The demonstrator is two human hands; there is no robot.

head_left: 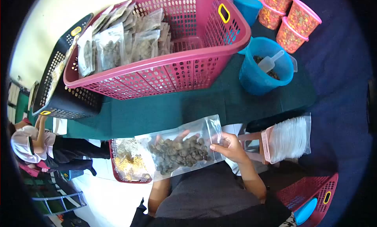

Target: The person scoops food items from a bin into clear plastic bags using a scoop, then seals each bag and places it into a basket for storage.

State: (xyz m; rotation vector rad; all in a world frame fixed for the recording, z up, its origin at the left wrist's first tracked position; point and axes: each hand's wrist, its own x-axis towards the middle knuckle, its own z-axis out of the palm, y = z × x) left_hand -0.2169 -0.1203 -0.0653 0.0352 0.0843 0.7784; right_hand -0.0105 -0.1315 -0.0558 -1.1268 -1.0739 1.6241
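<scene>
A clear plastic bag point(178, 152) holding many dark, roundish pieces hangs in front of my body. My right hand point(228, 147) grips its right end, thumb in front. Behind the bag, my left hand point(172, 136) supports it; its fingers show through the plastic, apart, and the palm is hidden. Beyond the bag, a pink basket point(157, 70) holds rows of similar filled bags point(110, 48). To its right, a blue bucket point(261, 75) contains dark pieces and a clear scoop point(271, 62).
A black basket point(80, 97) stands left of the pink one. Tubs of orange pieces point(294, 24) are at the back right. A stack of clear bags point(290, 138) lies right of me, a red basket point(131, 180) left. Another person point(31, 144) is at far left.
</scene>
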